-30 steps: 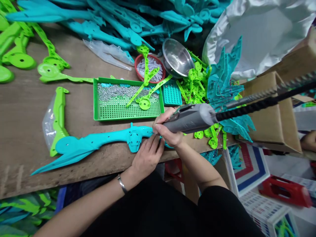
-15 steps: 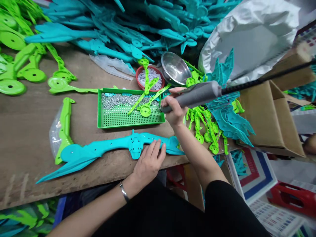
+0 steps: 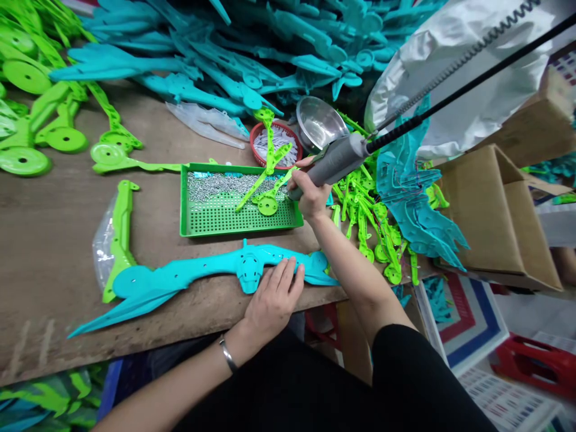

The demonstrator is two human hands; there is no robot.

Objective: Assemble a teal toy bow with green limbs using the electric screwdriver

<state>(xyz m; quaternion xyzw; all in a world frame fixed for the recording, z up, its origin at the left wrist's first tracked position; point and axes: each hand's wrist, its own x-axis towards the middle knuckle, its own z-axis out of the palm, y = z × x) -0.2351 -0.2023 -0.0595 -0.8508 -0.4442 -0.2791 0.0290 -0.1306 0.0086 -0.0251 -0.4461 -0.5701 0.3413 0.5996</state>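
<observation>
My left hand [image 3: 275, 295] lies flat on a long turquoise plastic toy-bow piece [image 3: 180, 273], its fingers stretched over the part right of the middle hub. A grey electric screwdriver [image 3: 339, 159] is in my right hand [image 3: 310, 195], fingers wrapped round its body. The tool tilts up to the right, where a black cord and a coil spring run from its end. Its tip is hidden by my hand. Just left of that hand stands a green perforated tray [image 3: 225, 225] with many small screws [image 3: 216, 186] and some lime-green pieces [image 3: 268, 205] lying across it.
Turquoise pieces [image 3: 189, 54] are heaped at the back, lime-green ones [image 3: 67, 138] at the left. A red basket [image 3: 258, 157] of pale parts and a metal bowl [image 3: 317, 117] stand behind the tray. Right are wired pieces [image 3: 405, 198] and a cardboard box [image 3: 481, 210].
My right hand has moved slightly left and the screwdriver has swung to a steeper tilt; its cord and spring now slant higher. My left hand stays on the turquoise piece.
</observation>
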